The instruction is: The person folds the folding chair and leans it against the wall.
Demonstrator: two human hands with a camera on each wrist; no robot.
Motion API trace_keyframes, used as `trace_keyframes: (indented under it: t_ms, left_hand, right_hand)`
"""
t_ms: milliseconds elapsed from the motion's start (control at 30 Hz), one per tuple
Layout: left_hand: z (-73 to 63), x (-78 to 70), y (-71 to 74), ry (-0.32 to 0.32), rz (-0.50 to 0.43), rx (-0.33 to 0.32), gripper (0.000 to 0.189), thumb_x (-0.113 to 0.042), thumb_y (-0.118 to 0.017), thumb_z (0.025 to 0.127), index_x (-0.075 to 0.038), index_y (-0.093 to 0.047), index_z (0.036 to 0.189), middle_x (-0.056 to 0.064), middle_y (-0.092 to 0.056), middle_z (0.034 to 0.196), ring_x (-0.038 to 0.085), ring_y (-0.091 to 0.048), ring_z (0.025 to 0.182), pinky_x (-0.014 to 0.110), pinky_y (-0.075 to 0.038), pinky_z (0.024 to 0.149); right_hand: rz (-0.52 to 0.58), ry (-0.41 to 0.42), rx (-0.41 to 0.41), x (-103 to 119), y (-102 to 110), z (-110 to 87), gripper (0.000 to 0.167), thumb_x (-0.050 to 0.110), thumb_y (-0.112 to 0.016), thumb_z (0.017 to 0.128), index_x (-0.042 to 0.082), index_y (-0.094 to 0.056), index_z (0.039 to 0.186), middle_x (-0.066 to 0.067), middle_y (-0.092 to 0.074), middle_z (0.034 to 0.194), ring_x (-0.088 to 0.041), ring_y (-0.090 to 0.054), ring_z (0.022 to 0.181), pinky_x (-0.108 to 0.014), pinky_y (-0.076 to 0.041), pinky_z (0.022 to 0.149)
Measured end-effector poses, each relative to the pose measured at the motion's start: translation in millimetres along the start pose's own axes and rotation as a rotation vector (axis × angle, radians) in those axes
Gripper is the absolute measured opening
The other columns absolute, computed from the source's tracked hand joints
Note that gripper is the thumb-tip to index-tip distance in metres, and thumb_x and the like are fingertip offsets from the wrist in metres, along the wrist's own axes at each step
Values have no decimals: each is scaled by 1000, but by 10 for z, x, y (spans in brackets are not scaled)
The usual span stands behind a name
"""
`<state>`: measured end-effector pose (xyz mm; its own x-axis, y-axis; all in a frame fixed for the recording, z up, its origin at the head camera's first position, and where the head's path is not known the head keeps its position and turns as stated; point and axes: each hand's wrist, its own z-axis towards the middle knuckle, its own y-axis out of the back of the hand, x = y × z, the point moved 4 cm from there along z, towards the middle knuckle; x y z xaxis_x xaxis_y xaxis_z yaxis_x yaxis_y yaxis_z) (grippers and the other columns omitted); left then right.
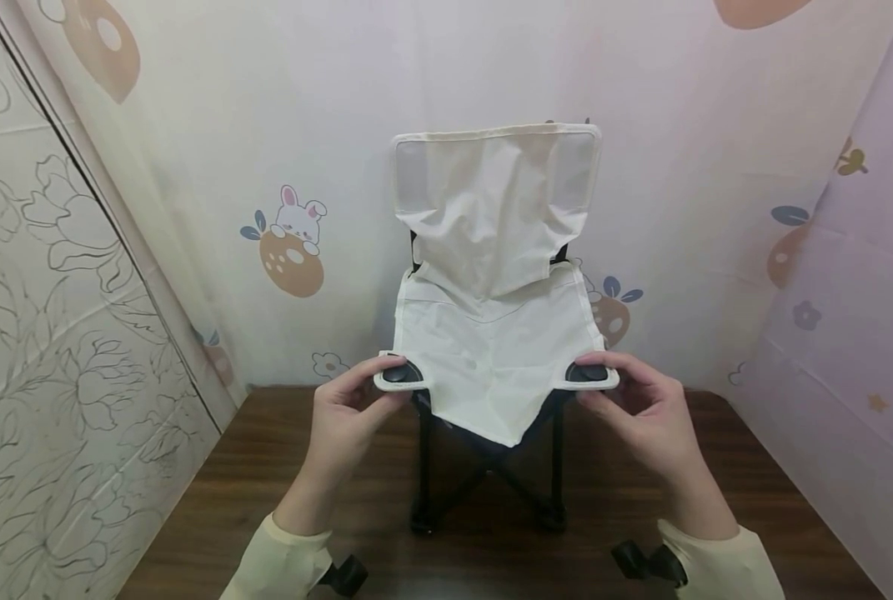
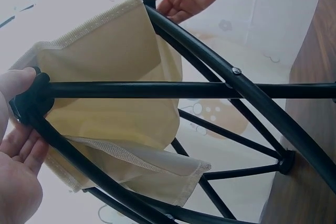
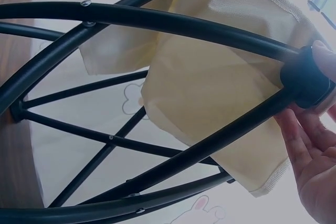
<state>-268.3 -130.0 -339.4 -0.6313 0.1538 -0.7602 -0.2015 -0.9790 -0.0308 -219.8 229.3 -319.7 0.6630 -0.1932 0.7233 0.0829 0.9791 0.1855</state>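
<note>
A small folding chair (image 1: 484,342) with cream-white fabric and a black tube frame stands upright on the table, its backrest (image 1: 491,200) creased. My left hand (image 1: 344,417) pinches the front left corner of the seat, thumb below and fingers on top at a black patch (image 1: 399,372). At the front right corner my right hand (image 1: 652,417) grips the same way, by the other black patch (image 1: 585,372). The seat's front edge sags to a point between them. Both wrist views show black joint pieces (image 2: 34,98) (image 3: 305,77) under these corners, beside my fingers, and crossed tubes (image 2: 136,89) below the fabric.
The chair's black feet (image 1: 425,518) rest on a dark wooden table (image 1: 281,475). Behind it hangs a pale curtain (image 1: 341,92) with rabbit and carrot prints. A panel with line-drawn flowers (image 1: 56,350) closes off the left side. Black straps (image 1: 344,575) are on both wrists.
</note>
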Motion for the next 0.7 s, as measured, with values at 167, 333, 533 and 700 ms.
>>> trace_keyframes:
  t_ms: [167, 333, 533, 700]
  left_hand:
    - [13, -13, -3, -17, -3, 5, 36, 13, -78, 92, 6, -75, 127, 18, -75, 127, 24, -73, 110, 33, -63, 95]
    - [29, -16, -10, -7, -3, 3, 36, 13, -79, 92, 4, -76, 127, 18, -75, 127, 24, -73, 109, 34, -63, 95]
    - [45, -23, -31, -5, 0, 2, 36, 12, -80, 92, 3, -76, 127, 16, -75, 128, 24, -73, 111, 33, -64, 91]
    - [56, -22, -45, -6, -5, -4, 36, 12, -80, 92, 3, -76, 127, 15, -76, 126, 23, -73, 108, 31, -64, 89]
  right_hand:
    - [0, 4, 3, -4, -3, 5, 44, -27, -73, 87, -13, -68, 128, 1, -75, 116, -15, -65, 99, -20, -60, 87]
    - [-1, 6, 1, -21, 3, 15, 44, -26, -73, 88, -12, -69, 129, 1, -75, 115, -15, -65, 99, -20, -60, 87]
    - [24, 33, -1, -31, 1, 35, 45, -28, -74, 85, -13, -69, 127, -1, -75, 111, -15, -65, 96, -19, -59, 83]
    - [34, 35, -2, -14, -13, 49, 46, -29, -74, 84, -13, -69, 127, -2, -76, 112, -15, -66, 97, -20, -60, 87]
